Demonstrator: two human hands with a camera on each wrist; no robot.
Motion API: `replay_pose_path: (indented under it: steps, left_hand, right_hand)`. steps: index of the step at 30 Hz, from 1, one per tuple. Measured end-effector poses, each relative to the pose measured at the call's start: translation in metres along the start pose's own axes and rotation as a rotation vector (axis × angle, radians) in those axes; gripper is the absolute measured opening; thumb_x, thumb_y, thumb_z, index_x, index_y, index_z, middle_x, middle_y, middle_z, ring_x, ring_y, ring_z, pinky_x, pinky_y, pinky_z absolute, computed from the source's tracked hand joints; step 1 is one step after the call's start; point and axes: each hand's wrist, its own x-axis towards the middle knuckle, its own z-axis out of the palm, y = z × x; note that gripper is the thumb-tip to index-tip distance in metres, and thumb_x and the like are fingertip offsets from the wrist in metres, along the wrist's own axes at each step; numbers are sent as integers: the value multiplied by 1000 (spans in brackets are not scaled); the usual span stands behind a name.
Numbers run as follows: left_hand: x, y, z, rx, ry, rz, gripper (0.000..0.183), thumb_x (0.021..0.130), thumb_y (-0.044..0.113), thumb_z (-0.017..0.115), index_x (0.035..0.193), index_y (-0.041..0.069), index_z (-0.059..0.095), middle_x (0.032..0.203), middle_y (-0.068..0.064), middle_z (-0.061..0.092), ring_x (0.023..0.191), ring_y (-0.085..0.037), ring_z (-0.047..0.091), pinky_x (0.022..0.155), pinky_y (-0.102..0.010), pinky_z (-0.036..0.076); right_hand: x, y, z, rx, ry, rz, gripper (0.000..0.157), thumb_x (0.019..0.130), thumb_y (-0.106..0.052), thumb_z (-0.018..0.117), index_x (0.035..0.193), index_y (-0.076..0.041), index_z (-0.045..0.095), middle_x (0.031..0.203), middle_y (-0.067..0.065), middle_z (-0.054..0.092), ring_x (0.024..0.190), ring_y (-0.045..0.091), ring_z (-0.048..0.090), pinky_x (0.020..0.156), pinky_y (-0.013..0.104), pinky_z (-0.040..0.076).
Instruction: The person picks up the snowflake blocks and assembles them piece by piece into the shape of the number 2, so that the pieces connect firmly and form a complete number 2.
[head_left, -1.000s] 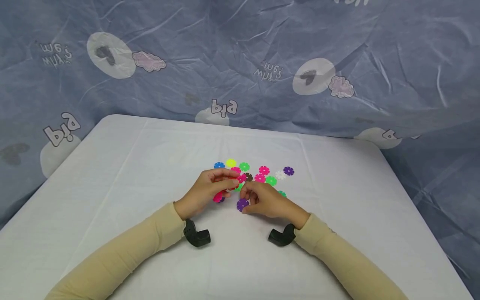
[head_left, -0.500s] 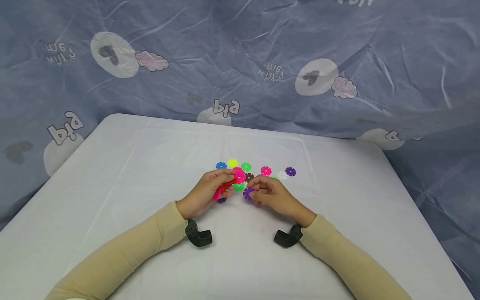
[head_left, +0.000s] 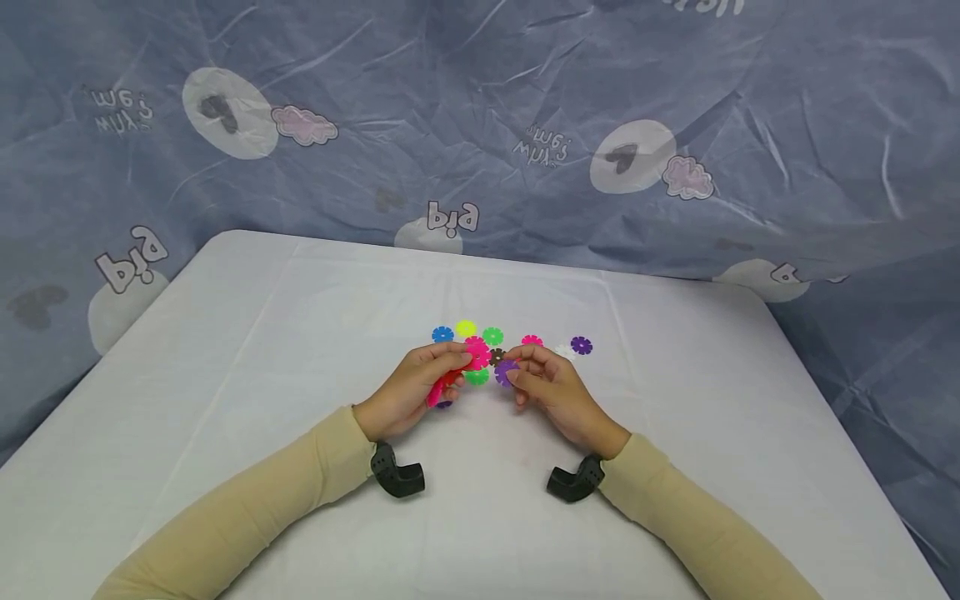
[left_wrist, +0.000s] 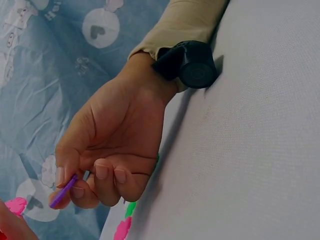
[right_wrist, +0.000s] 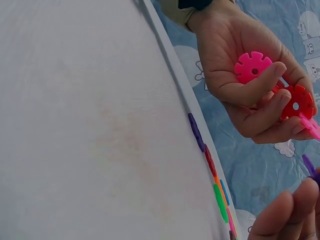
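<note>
My left hand (head_left: 411, 390) holds a small joined group of notched snowflake discs. A pink snowflake disc (head_left: 477, 353) faces up at its thumb tip. In the right wrist view a red snowflake disc (right_wrist: 304, 99) sits between its fingers, with another pink snowflake disc (right_wrist: 245, 70) against the palm. My right hand (head_left: 561, 398) pinches a purple snowflake disc (head_left: 503, 374) between thumb and forefinger. That disc appears edge-on in the left wrist view, its other fingers (left_wrist: 103, 172) curled behind. A narrow gap separates the purple disc from the left hand's pink one.
Loose snowflake discs lie beyond the hands on the white table (head_left: 480, 517): blue (head_left: 442, 334), yellow (head_left: 466, 328), green (head_left: 492, 335), brown (head_left: 497, 357) and dark purple (head_left: 581, 345), among others. A patterned blue cloth (head_left: 480, 125) hangs behind the table.
My right hand has lifted the purple disc away from me and shifted slightly right. The left hand has turned its group, so the pink disc now shows its flat face.
</note>
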Motion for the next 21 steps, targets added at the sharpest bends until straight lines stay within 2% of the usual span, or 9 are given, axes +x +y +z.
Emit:
replay_pose_path:
  steps: [7, 14, 21]
  left_hand:
    - [0, -2, 1, 1, -4, 11, 23, 109, 17, 59, 126, 1, 64, 93, -3, 61, 79, -11, 57, 65, -19, 54]
    - [-1, -3, 4, 14, -5, 26, 15, 108, 15, 62, 116, 3, 65, 95, -5, 62, 80, -13, 58, 65, -20, 56]
    - [-4, -1, 7, 14, -30, 51, 11, 108, 15, 61, 112, 5, 64, 95, -4, 61, 81, -14, 58, 65, -20, 56]
  right_hand:
    - [-2, 0, 1, 53, -35, -49, 21, 106, 2, 58, 127, -1, 60, 94, 1, 64, 73, 11, 56, 71, 22, 55]
    - [-4, -3, 5, 130, -80, -97, 23, 107, 4, 54, 125, -8, 61, 88, -2, 65, 72, 9, 62, 74, 23, 59]
    - [-7, -8, 8, 148, -85, -103, 23, 106, 6, 54, 123, -9, 60, 85, -2, 67, 72, 9, 66, 73, 23, 61]
